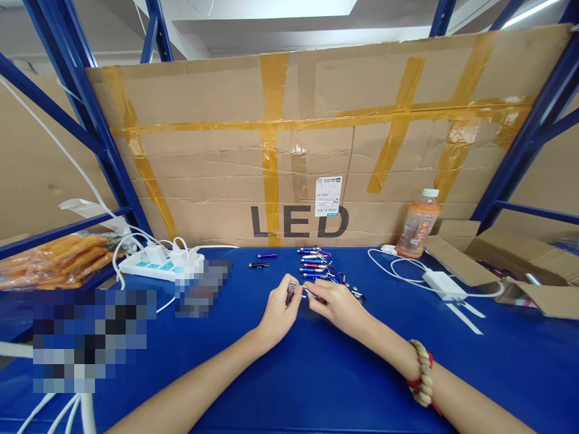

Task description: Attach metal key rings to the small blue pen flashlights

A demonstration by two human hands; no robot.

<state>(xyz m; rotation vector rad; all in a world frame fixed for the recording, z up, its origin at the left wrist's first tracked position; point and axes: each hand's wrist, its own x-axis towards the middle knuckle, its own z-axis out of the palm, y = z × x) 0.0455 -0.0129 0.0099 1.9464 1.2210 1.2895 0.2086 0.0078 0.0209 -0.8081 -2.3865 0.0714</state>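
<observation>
In the middle of the blue worktop (307,374), my left hand (278,310) is closed around a small silver-and-dark metal piece (292,290). My right hand (337,304) pinches a thin dark piece with a silvery tip (315,295), close beside the left fingertips. Fingers cover most of both pieces, so their exact kind is unclear. Just beyond the hands lies a row of several slim pen-like metal torches (313,265) in blue, red and silver, with cord loops at their right ends. A black one (259,265) and a purple one (266,256) lie apart on the left.
A white power strip (149,265) with plugs stands at left. At right are an orange drink bottle (418,223), a white adapter (444,285) with cable and an open cardboard box (511,259). A large taped cardboard sheet (217,181) closes off the back between blue posts.
</observation>
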